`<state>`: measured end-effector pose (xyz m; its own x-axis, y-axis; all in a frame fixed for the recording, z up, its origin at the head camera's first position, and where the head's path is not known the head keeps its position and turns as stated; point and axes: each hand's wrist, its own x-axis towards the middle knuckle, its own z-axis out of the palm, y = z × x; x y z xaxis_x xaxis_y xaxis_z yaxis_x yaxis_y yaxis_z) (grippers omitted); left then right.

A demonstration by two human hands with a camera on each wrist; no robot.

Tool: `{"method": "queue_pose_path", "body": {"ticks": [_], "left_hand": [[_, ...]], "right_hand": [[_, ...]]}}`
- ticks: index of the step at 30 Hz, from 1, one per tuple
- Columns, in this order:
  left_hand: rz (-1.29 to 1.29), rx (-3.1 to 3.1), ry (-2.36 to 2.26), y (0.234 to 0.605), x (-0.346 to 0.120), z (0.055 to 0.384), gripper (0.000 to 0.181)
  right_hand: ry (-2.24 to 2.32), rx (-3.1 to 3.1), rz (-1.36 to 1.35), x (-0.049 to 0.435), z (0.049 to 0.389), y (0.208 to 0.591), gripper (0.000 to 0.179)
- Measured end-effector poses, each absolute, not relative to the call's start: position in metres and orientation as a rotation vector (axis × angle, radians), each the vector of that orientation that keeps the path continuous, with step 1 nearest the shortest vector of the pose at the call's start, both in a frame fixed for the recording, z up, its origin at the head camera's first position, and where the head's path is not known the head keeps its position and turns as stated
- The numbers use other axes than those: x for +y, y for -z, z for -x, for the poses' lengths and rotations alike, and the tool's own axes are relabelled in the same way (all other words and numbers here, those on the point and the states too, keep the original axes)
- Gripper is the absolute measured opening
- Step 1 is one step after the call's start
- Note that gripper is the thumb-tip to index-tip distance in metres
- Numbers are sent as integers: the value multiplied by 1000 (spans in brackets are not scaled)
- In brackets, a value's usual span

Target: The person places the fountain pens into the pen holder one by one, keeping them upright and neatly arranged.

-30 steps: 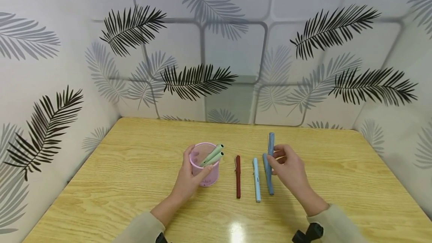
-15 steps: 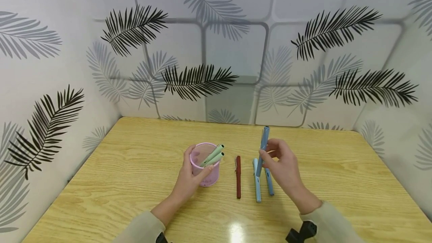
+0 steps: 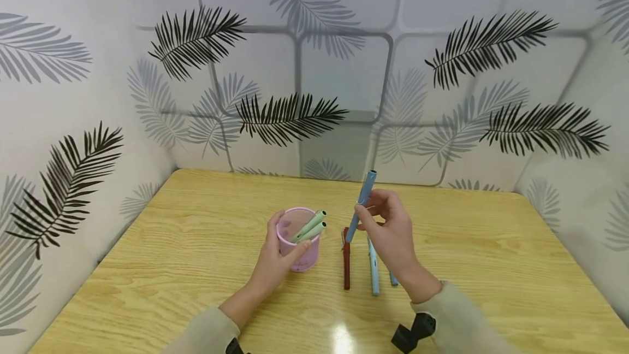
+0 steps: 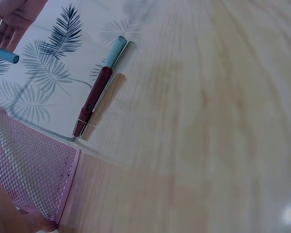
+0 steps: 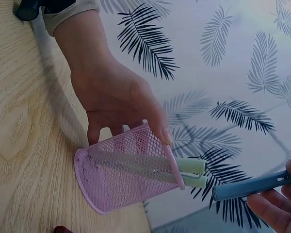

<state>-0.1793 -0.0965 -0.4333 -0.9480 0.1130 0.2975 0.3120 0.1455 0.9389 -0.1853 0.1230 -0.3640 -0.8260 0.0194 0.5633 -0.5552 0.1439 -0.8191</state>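
Note:
A pink mesh pen holder (image 3: 306, 258) stands on the table, with two light green pens (image 3: 310, 228) leaning inside it. My left hand (image 3: 280, 255) grips its near left side, thumb at the rim. My right hand (image 3: 390, 228) pinches a blue pen (image 3: 362, 201) by its middle, tilted and raised over the table. In the right wrist view the lower end of this blue pen (image 5: 252, 187) points at the green pens' ends, a short gap apart. Below it in the head view lies a dark red pen (image 3: 346, 266).
A light blue pen (image 3: 374, 272) lies right of the red one. Another blue pen (image 3: 394, 279) lies beyond it, mostly hidden by my right hand. The wooden table (image 3: 196, 223) meets a leaf-patterned backdrop (image 3: 334, 141) behind and at both sides.
My right hand has lifted the blue pen from beside the other blue one and carried it left, past the light blue pen to over the red pen. My left hand and the holder stay put.

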Motion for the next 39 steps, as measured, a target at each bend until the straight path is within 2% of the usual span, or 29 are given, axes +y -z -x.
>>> {"method": "queue_pose_path", "body": {"ticks": [6,9,24,39], "left_hand": [[416,-2242,1866,457,-98,193,76],[405,-2238,1881,458,-98,194,76],[432,-2252,1902,427,-96,174,75],[422,-2245,1870,456,-100,192,77]], "right_hand": [[-1746,-1947,-538,109,187,363,26],[-1752,-1948,-544,103,188,364,26],[-1693,-1985,-624,75,169,344,28],[-1527,-2116,-610,74,194,381,27]]}}
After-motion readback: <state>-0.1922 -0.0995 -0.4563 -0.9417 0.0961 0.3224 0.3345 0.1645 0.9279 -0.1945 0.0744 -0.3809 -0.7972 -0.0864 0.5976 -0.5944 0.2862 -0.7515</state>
